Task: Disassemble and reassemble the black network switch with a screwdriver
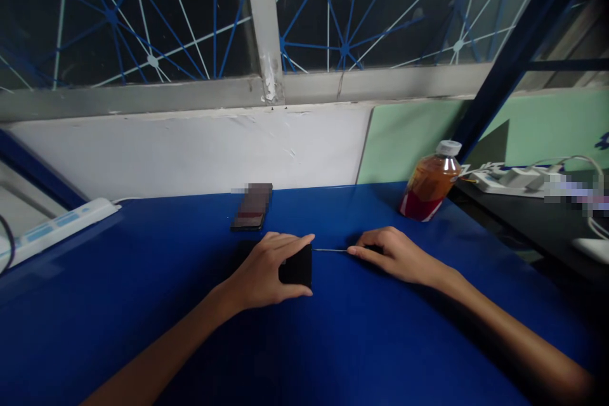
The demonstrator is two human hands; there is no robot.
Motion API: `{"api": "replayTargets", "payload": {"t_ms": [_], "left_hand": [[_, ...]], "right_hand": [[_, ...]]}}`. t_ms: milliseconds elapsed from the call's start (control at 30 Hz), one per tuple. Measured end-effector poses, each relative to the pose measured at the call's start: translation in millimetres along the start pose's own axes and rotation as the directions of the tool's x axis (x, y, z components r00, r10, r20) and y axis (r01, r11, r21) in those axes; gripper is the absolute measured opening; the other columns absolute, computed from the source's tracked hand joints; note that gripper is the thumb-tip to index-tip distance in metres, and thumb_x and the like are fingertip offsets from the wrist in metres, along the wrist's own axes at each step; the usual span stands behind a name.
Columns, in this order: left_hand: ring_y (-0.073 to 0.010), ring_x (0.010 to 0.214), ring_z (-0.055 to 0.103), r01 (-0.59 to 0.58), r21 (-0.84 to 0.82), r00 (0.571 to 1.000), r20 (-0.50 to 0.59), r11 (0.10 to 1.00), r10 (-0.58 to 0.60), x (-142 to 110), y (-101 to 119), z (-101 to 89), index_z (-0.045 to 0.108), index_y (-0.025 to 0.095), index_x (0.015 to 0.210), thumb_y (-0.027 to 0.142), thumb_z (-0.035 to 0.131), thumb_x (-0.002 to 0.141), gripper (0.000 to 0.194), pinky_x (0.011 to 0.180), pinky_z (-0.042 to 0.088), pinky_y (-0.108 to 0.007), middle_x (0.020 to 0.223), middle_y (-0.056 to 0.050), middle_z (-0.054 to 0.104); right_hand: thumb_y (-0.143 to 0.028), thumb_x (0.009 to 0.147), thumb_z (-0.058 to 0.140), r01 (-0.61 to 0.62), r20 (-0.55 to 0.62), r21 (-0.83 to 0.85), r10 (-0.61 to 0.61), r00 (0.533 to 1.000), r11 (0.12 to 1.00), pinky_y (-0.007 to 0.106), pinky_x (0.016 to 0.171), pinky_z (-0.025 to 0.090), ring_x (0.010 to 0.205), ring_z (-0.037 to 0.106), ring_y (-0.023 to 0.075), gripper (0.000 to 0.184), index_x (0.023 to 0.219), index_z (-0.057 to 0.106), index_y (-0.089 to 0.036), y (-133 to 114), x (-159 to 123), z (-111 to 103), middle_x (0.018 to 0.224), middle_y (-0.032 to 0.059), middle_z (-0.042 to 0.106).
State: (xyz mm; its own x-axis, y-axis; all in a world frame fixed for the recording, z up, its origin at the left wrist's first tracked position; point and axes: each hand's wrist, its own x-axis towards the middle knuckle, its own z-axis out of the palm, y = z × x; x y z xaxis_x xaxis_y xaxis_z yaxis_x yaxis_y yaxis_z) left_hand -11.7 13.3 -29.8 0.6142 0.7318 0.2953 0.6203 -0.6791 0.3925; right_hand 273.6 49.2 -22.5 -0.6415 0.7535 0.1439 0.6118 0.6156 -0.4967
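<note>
So there's one flat, black, rectangular case [297,268] lying on the glossy blue tabletop [342,342], and the left hand [266,269] covers a good chunk of it, thumb and forefinger clamped across its near and far edges. The right hand [387,250] has its fingers pinched on one thin, grey, straight rod [330,250], whose far end meets the case's right side. One black, slab-shaped phone [251,207] lies just behind the left hand, screen pixelated. Off to the right there's one clear plastic bottle [429,184], amber drink, white cap, red label I can't read. Also two power strips: a white-and-blue plastic one [59,228] far left, and a plain white plastic one [511,183] on the black side table [504,209].
</note>
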Motion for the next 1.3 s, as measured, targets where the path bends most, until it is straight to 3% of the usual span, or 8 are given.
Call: {"api": "replayTargets", "payload": {"t_ms": [433, 767, 900, 1033, 1200, 1300], "left_hand": [[-0.0287, 0.11, 0.057, -0.027, 0.024, 0.999, -0.017, 0.999, 0.028, 1.3, 2.0, -0.3, 0.037, 0.03, 0.139, 0.043, 0.075, 0.07, 0.08, 0.093, 0.042, -0.05, 0.122, -0.008, 0.061], [-0.0273, 0.108, 0.058, -0.022, 0.049, 1.0, -0.02, 0.999, 0.023, 1.2, 2.7, -0.1, 0.04, 0.031, 0.137, 0.042, 0.076, 0.069, 0.078, 0.095, 0.04, -0.048, 0.12, -0.006, 0.063], [-0.0278, 0.108, 0.059, -0.034, 0.041, 0.999, -0.025, 0.999, 0.035, 1.4, 2.6, -0.2, 0.041, 0.032, 0.137, 0.042, 0.075, 0.07, 0.076, 0.095, 0.04, -0.049, 0.121, -0.006, 0.063], [-0.0273, 0.11, 0.058, -0.042, 0.039, 0.999, -0.022, 0.998, 0.043, 1.1, 2.6, 0.0, 0.041, 0.032, 0.136, 0.04, 0.076, 0.071, 0.075, 0.094, 0.04, -0.049, 0.123, -0.005, 0.062], [-0.0269, 0.111, 0.057, -0.044, 0.053, 0.999, -0.018, 0.998, 0.045, 0.9, 3.8, 0.2, 0.039, 0.032, 0.137, 0.039, 0.075, 0.071, 0.075, 0.094, 0.04, -0.048, 0.126, -0.005, 0.06], [-0.0271, 0.112, 0.056, -0.047, 0.06, 0.999, -0.023, 0.997, 0.048, 1.0, 3.8, 0.4, 0.039, 0.032, 0.137, 0.039, 0.075, 0.072, 0.075, 0.094, 0.04, -0.048, 0.126, -0.005, 0.06]], "right_hand": [[-0.062, 0.081, 0.055, -0.051, -0.024, -0.067, 0.05, 0.998, 0.996, 0.025, 0.055, 0.034, 0.059, 0.053, 0.0135, 0.043, 0.08, 0.06, -0.02, 0.4, 1.4, 1.3, 0.07, 0.0007, 0.063], [-0.059, 0.089, 0.045, -0.032, -0.005, -0.191, 0.032, 0.999, 0.981, 0.027, 0.057, 0.033, 0.062, 0.059, 0.0172, 0.039, 0.092, 0.055, -0.02, -4.4, -1.7, 4.2, 0.07, 0.0018, 0.064], [-0.046, 0.097, 0.031, -0.038, -0.032, -0.237, 0.031, 0.999, 0.971, 0.028, 0.058, 0.034, 0.058, 0.056, 0.0159, 0.037, 0.089, 0.056, -0.02, -5.7, -2.1, 3.9, 0.064, 0.0019, 0.06], [-0.041, 0.098, 0.033, -0.011, -0.005, -0.195, 0.01, 1.0, 0.981, 0.028, 0.06, 0.036, 0.064, 0.058, 0.016, 0.037, 0.088, 0.061, -0.02, -5.4, -2.3, 0.4, 0.073, 0.004, 0.065], [-0.051, 0.09, 0.047, 0.043, 0.05, -0.073, -0.039, 0.998, 0.996, 0.026, 0.056, 0.034, 0.061, 0.054, 0.0135, 0.041, 0.071, 0.062, -0.018, -3.2, -1.2, -5.3, 0.071, 0.0036, 0.062], [-0.052, 0.088, 0.051, 0.054, 0.027, -0.041, -0.053, 0.998, 0.998, 0.026, 0.056, 0.033, 0.061, 0.051, 0.0127, 0.038, 0.074, 0.06, -0.018, -1.1, -1.2, -4.6, 0.072, 0.0021, 0.06]]}}
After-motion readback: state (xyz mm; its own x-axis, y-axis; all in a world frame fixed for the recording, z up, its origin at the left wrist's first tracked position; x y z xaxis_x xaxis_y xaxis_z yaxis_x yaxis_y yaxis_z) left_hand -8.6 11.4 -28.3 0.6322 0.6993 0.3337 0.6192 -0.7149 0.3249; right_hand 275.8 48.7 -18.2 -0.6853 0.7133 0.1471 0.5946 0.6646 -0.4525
